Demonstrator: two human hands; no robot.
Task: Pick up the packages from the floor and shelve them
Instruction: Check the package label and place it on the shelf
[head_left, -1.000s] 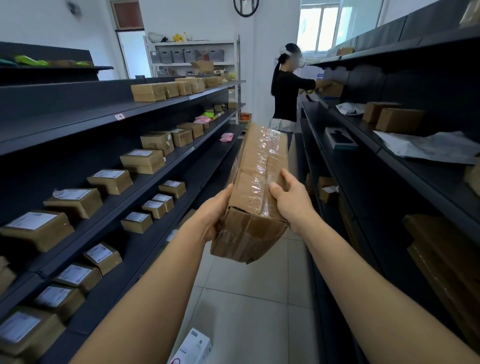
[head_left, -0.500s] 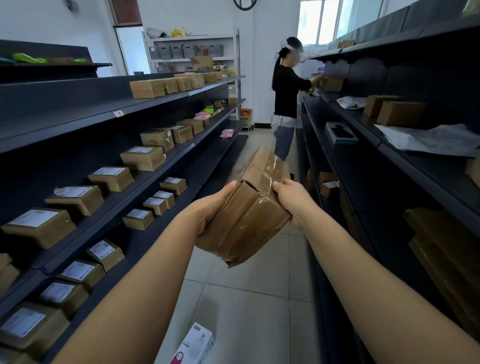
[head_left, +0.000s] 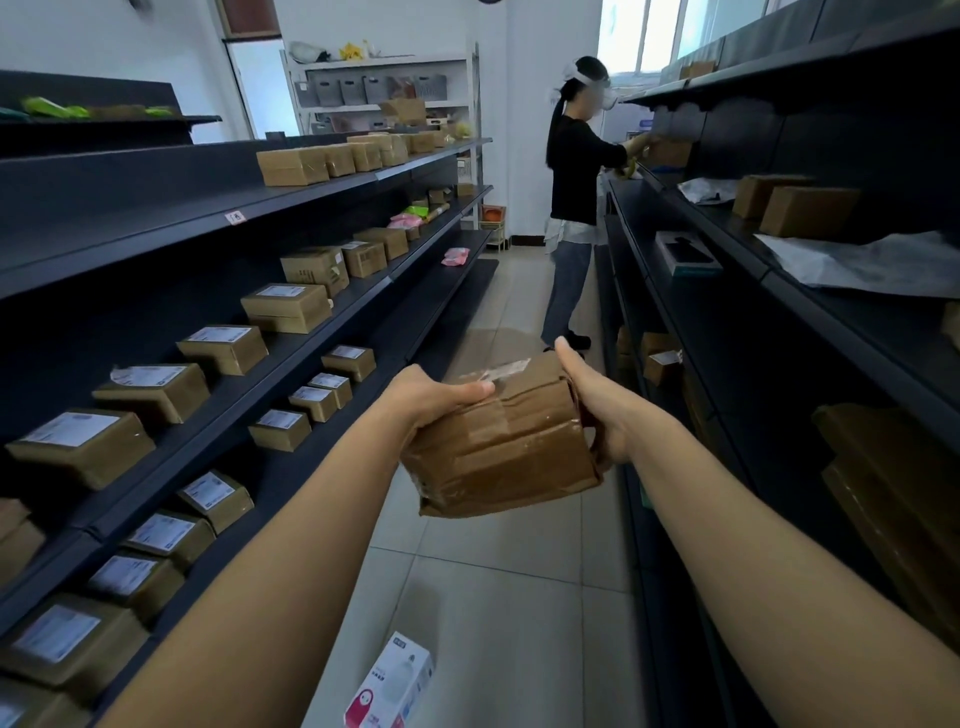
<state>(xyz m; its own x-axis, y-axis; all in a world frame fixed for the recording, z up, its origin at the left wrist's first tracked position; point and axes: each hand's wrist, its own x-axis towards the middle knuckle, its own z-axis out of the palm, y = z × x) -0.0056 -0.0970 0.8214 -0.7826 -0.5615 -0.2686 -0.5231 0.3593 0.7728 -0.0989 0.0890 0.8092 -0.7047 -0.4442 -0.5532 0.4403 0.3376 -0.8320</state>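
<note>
In the head view, a brown cardboard package (head_left: 506, 441), wrapped in clear tape and dented along its near edge, is held in mid-air over the aisle floor (head_left: 498, 597), between two rows of dark shelving. It is gripped by both hands: the left hand (head_left: 434, 397) is closed on its left end with the thumb laid across the top, and the right hand (head_left: 602, 402) is closed on its right end with the thumb raised. On the left shelves (head_left: 311, 358), many small labelled boxes (head_left: 223, 348) are lined up in rows. On the right shelves (head_left: 779, 270), a few cartons and a grey mailer bag (head_left: 872, 262) are seen. A white and pink box (head_left: 389, 688) lies on the floor below the arms. Farther down the aisle, a person in a black top (head_left: 574, 176) is seen reaching into the right shelving.
</note>
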